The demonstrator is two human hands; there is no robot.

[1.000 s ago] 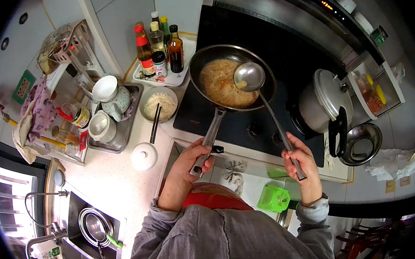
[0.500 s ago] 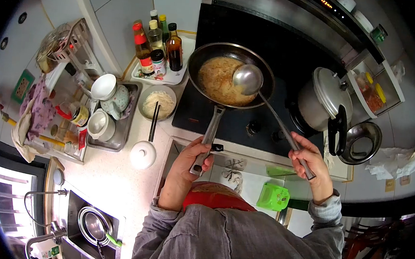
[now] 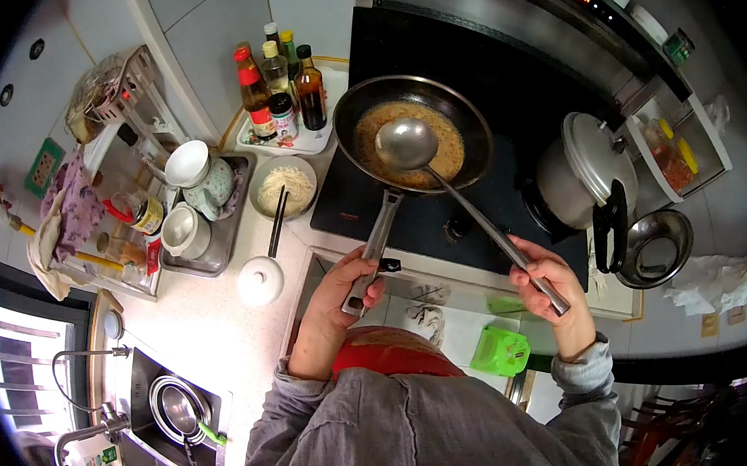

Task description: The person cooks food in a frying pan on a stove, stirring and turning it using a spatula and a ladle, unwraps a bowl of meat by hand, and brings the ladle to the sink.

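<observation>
My left hand (image 3: 343, 291) is closed round the handle of a dark frying pan (image 3: 480, 154) on the cooktop. Brown, soupy food (image 3: 445, 143) covers the pan's bottom. In my right hand (image 3: 554, 282) is the long handle of a metal ladle (image 3: 406, 143); its bowl is over the left-middle part of the food, rounded side up. Whether the bowl touches the food I cannot tell. Left of the pan stands a bowl (image 3: 309, 166) of pale shredded or floury stuff (image 3: 286, 189), with dark chopsticks (image 3: 278, 226) resting in it and reaching toward a white lidded pot (image 3: 260, 281).
A pressure cooker (image 3: 581, 178) stands right of the pan, with a metal bowl (image 3: 680, 246) beyond. Sauce bottles (image 3: 311, 94) crowd a white tray (image 3: 315, 142) at back left. Cups and bowls sit on a metal tray (image 3: 234, 223). Lower left is a sink (image 3: 142, 390) holding nested basins.
The ladle's bowl has moved left across the pan, from the right side to over the left-middle of the food. My right hand shifted slightly left; my left hand keeps its hold on the pan handle.
</observation>
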